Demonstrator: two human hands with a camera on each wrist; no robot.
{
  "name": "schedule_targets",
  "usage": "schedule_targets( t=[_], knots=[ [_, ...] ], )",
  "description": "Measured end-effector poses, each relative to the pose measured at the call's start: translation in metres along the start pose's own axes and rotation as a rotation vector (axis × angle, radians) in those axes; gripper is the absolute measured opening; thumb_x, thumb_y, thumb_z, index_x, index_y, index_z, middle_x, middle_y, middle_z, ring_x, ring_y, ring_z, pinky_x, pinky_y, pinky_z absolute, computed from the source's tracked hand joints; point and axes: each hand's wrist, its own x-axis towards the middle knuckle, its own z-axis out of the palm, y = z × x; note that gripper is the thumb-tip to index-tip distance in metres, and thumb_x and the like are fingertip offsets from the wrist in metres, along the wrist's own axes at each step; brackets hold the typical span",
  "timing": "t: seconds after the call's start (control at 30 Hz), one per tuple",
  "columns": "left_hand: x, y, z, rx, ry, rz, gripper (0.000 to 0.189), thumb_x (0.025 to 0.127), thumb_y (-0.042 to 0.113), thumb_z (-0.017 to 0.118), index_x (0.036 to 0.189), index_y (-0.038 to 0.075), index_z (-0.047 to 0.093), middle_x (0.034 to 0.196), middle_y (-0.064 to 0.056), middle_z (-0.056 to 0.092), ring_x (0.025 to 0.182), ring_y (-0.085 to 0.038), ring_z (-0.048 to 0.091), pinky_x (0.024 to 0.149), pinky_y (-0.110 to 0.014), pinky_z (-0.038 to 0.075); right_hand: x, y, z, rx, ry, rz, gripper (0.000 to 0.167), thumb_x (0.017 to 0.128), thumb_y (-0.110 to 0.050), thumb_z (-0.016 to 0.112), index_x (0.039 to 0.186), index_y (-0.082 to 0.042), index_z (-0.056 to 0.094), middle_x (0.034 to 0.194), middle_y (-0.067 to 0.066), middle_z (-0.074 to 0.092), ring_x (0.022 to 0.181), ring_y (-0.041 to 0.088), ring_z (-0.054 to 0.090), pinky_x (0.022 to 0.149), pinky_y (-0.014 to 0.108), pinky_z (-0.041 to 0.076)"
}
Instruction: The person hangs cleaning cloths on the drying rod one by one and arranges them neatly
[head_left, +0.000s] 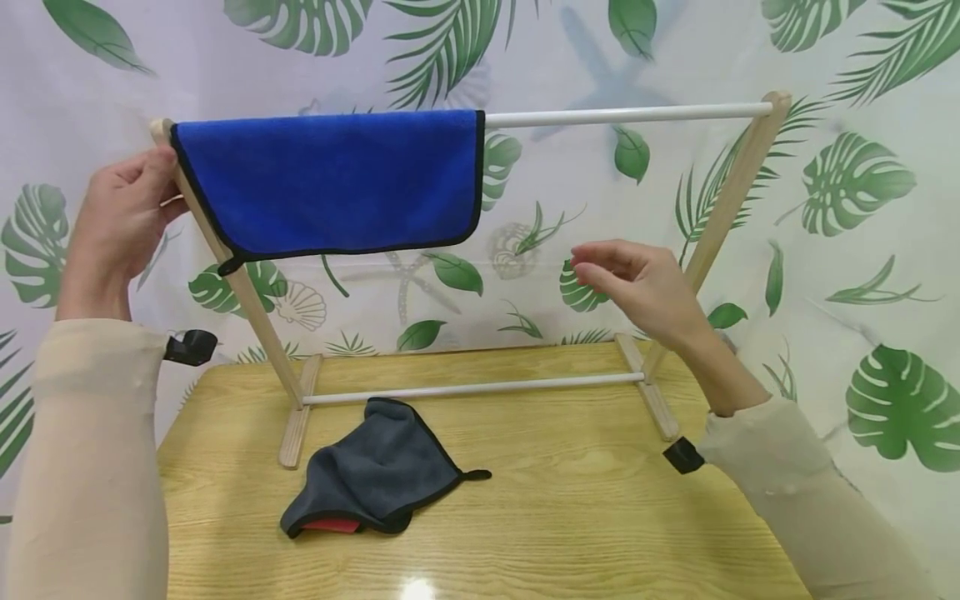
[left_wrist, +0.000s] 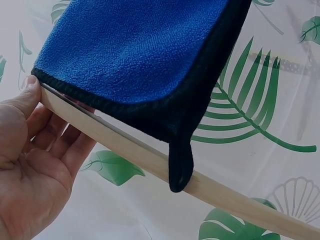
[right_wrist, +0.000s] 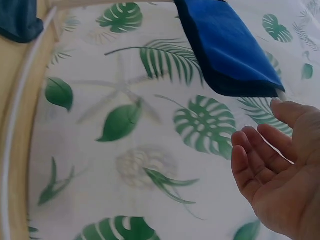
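A blue towel (head_left: pixel 330 187) with black edging hangs folded over the left part of the rack's white top bar (head_left: pixel 630 116). My left hand (head_left: pixel 123 212) is at the top of the left wooden post (head_left: pixel 258 312). In the left wrist view, its thumb (left_wrist: pixel 31 92) presses the towel's top edge and the other fingers reach behind the post; that hand seems to pinch the towel there. A black loop (left_wrist: pixel 181 167) dangles from the towel's corner against the post. My right hand (head_left: pixel 648 287) hovers below the bar, right of the towel, fingers loosely bent, holding nothing.
A crumpled dark grey towel (head_left: pixel 375 462) with a black loop and a red patch lies on the wooden table (head_left: pixel 562 517). The rack's lower white bar (head_left: pixel 480 388) runs behind it. The right post (head_left: pixel 738 183) stands beyond my right hand, before a leaf-patterned backdrop (head_left: pixel 825 317).
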Motion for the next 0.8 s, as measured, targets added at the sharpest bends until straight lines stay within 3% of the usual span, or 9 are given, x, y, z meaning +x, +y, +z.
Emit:
schedule_targets(
  t=[0.27,0.53,0.8],
  knots=[
    [-0.001,0.003,0.002,0.055,0.025,-0.013,0.031,0.099,0.026,0.066,0.114,0.001,0.077,0.098,-0.007,0.071,0.094,-0.018,0.064,0.083,-0.02,0.054,-0.017,0.022,0.039,0.055,-0.08,0.043,0.028,0.102,-0.013,0.068,0.127,0.001,0.07,0.119,0.017,0.072,0.093,0.01,0.07,0.078,0.022,0.057],
    [-0.003,0.005,0.0,0.055,0.032,-0.023,0.032,0.097,0.026,0.068,0.116,0.002,0.076,0.099,-0.006,0.071,0.095,-0.017,0.064,0.084,-0.02,0.053,-0.038,0.044,0.079,0.072,-0.15,0.089,0.03,0.098,-0.013,0.073,0.125,0.0,0.071,0.113,0.012,0.075,0.093,0.019,0.071,0.077,0.026,0.057],
    [-0.002,0.003,-0.002,0.032,0.022,-0.028,0.029,0.097,0.023,0.069,0.115,0.001,0.077,0.099,-0.006,0.071,0.094,-0.017,0.065,0.083,-0.02,0.055,-0.058,0.068,0.114,0.09,-0.165,0.113,0.029,0.097,-0.014,0.074,0.123,0.0,0.072,0.114,0.011,0.074,0.099,0.023,0.069,0.08,0.028,0.058]
  ],
)
